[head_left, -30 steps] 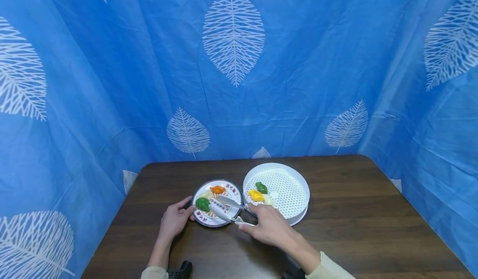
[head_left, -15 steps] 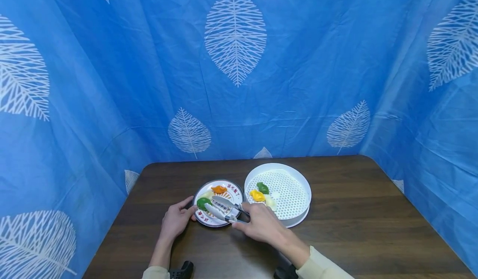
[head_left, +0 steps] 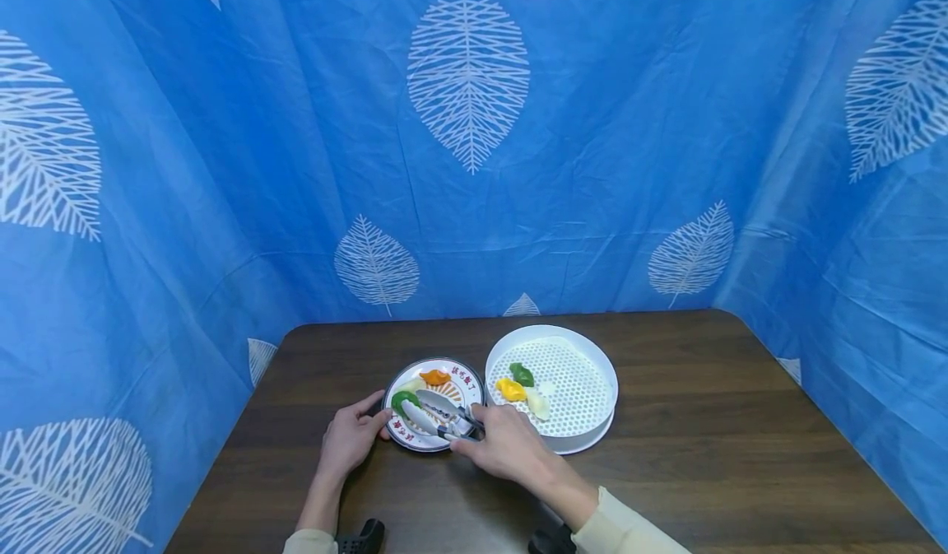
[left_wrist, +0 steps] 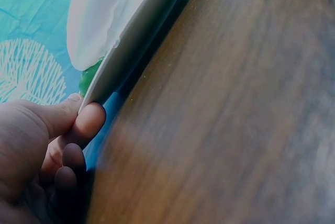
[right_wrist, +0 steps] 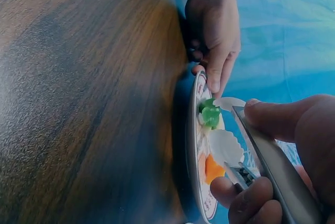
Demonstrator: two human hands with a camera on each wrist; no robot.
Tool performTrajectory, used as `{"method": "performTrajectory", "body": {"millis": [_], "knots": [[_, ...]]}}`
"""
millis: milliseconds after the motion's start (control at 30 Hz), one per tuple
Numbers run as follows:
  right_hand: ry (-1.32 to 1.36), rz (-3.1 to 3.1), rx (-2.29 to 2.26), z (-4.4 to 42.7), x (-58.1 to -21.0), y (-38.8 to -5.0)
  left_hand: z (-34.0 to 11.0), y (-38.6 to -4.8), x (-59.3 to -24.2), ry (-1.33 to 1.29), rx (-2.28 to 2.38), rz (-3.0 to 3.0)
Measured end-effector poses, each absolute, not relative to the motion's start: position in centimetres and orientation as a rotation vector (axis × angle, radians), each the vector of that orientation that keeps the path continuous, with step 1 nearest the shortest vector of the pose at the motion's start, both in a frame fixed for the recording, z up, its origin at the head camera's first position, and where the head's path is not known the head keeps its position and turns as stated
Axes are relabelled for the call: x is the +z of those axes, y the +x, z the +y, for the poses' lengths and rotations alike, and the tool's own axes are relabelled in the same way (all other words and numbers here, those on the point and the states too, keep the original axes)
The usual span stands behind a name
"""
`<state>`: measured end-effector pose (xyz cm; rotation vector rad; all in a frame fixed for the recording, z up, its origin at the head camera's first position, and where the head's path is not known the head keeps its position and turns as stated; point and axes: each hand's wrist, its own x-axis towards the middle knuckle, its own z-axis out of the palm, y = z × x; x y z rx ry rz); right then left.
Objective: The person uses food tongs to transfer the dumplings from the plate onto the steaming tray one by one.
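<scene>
My left hand (head_left: 351, 436) pinches the left rim of a round plate (head_left: 465, 383) with red lettering, thumb above and fingers below, as the left wrist view confirms. On the plate lie a green dumpling (head_left: 401, 400), a pale one (head_left: 412, 385) and an orange one (head_left: 434, 377). My right hand (head_left: 511, 447) grips metal tongs (right_wrist: 280, 174) with pale scalloped tips. The spread tips hover over the plate, close by the green dumpling; whether they touch it I cannot tell. In the right wrist view the green dumpling (right_wrist: 211, 115) shows between the two tips.
A white round steamer tray (head_left: 609, 373) with a perforated bottom stands right of the plate. It holds a dark green dumpling (head_left: 522, 374), a yellow one (head_left: 510, 389) and a pale one (head_left: 537, 404). Blue leaf-patterned cloth (head_left: 592, 167) hangs behind the brown table (head_left: 704, 422).
My right hand has carried the tongs left, bringing their tips to the green dumpling on the plate. The left hand has kept its hold on the rim.
</scene>
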<state>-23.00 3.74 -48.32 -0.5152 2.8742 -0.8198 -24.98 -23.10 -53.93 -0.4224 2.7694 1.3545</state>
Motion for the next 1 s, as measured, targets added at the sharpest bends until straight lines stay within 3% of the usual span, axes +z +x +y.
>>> {"method": "performTrajectory", "body": {"millis": [367, 1000], "knots": [[-0.413, 2.799, -0.858, 3.4, -48.2, -23.1, -23.0, -24.9, -53.7, -0.434, 1.36, 2.763], [-0.494, 2.823, -0.953, 4.8, -48.9, -22.8, -23.1, -25.0, -53.9, -0.426, 1.326, 2.79]]}}
